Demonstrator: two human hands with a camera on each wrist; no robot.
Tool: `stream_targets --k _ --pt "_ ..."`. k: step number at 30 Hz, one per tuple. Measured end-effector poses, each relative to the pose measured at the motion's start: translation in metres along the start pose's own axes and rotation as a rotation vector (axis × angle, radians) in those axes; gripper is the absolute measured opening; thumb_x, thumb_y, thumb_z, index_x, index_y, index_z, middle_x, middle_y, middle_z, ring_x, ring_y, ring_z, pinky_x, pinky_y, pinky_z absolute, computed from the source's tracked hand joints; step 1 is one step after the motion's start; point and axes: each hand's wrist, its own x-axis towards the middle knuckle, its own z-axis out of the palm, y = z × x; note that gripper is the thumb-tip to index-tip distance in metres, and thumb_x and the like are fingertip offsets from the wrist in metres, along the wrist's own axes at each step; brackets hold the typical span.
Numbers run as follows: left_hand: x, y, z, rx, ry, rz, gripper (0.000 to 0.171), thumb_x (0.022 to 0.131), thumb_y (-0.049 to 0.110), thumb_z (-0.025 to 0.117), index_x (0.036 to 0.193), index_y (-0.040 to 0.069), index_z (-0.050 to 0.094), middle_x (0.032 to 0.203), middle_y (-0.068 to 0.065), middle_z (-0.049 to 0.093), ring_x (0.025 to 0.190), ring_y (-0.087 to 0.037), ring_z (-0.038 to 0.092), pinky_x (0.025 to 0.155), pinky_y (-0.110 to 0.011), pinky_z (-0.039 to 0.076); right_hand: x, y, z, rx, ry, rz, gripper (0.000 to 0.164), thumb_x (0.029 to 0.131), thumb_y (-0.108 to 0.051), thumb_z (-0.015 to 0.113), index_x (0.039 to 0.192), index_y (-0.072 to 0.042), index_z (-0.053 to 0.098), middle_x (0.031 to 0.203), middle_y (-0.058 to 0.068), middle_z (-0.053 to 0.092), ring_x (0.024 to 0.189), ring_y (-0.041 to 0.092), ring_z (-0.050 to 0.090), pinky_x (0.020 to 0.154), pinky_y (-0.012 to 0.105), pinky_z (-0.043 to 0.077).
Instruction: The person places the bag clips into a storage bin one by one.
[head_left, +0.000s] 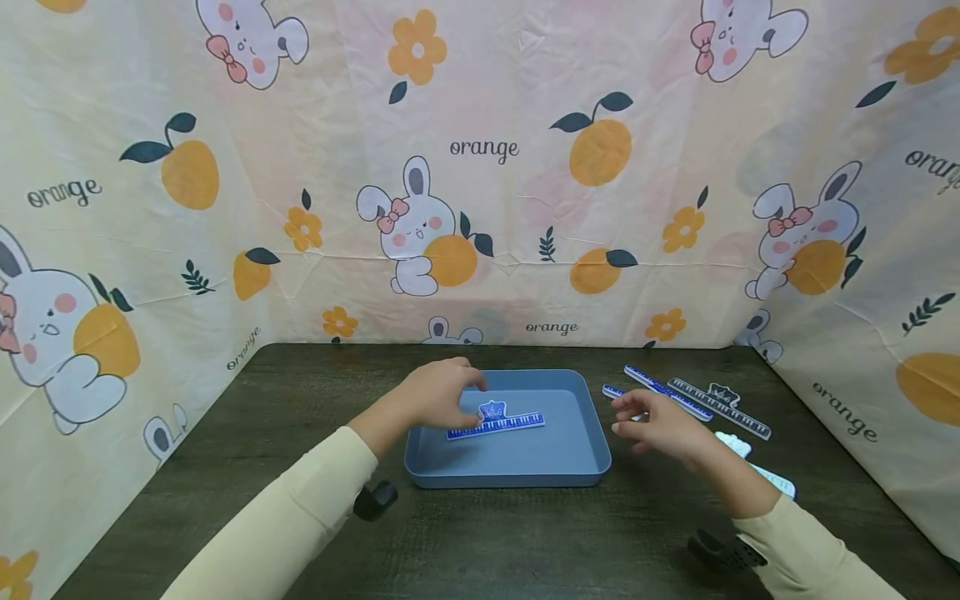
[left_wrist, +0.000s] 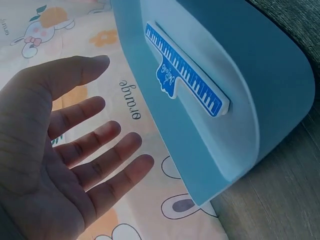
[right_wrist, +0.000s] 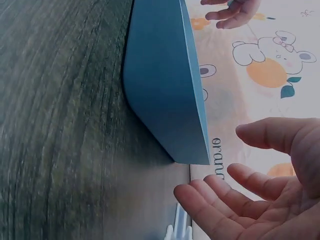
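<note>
A blue clip with a piano-key pattern (head_left: 497, 425) lies in the blue-grey tray (head_left: 517, 475); the left wrist view also shows this clip (left_wrist: 187, 75), its shaped tab to one side. My left hand (head_left: 438, 396) hovers over the tray's left part, fingers spread and holding nothing in the left wrist view. To the right of the tray is my right hand (head_left: 660, 425), its fingers loosely bent and nothing between them in the right wrist view. Another blue piano-key clip (head_left: 667, 393) lies just beyond it, partly hidden behind the fingers.
Right of that sits a black piano-key clip (head_left: 720, 407) with a patterned tab. A pale mint clip (head_left: 772, 481) lies nearer, partly behind my right wrist. Everything stands on a dark wooden table (head_left: 525, 542), with a printed cloth (head_left: 510, 208) hanging behind and at the sides.
</note>
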Motion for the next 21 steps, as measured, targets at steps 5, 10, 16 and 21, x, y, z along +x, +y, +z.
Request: stream_targets --k 5,10,16,21 --pt "-0.007 -0.003 -0.001 -0.022 0.019 0.010 0.042 0.080 0.034 0.076 0.116 0.014 0.069 0.114 -0.007 0.063 0.097 -0.021 0.060 0.080 -0.041 0.053 -0.003 0.001 -0.004 -0.051 -0.003 -0.046 0.045 0.088 -0.010 0.068 0.125 0.011 0.052 0.114 0.024 0.057 0.095 0.027 0.061 0.070 0.041 0.058" --pt "-0.013 -0.004 -0.001 -0.026 0.049 0.015 0.041 0.079 0.034 0.077 0.114 0.014 0.069 0.112 -0.007 0.062 0.095 -0.021 0.060 0.079 -0.041 0.053 -0.010 -0.001 -0.008 -0.166 0.020 -0.100 0.045 0.087 -0.013 0.071 0.122 0.008 0.055 0.117 0.027 0.057 0.093 0.029 0.062 0.068 0.039 0.057" --pt "-0.024 -0.006 -0.004 0.005 0.108 0.002 0.039 0.079 0.035 0.077 0.113 0.015 0.070 0.110 -0.004 0.060 0.094 -0.019 0.060 0.078 -0.039 0.054 -0.018 -0.004 -0.011 -0.343 0.083 -0.185 0.044 0.084 -0.020 0.075 0.119 0.003 0.059 0.115 0.023 0.061 0.095 0.032 0.063 0.073 0.043 0.055" --pt "-0.032 -0.006 -0.006 -0.001 0.138 -0.012 0.039 0.079 0.035 0.078 0.112 0.015 0.071 0.111 -0.003 0.060 0.095 -0.019 0.060 0.078 -0.039 0.054 -0.023 -0.005 -0.014 -0.438 0.130 -0.241 0.044 0.083 -0.022 0.076 0.118 0.000 0.061 0.114 0.020 0.061 0.100 0.036 0.060 0.075 0.048 0.054"
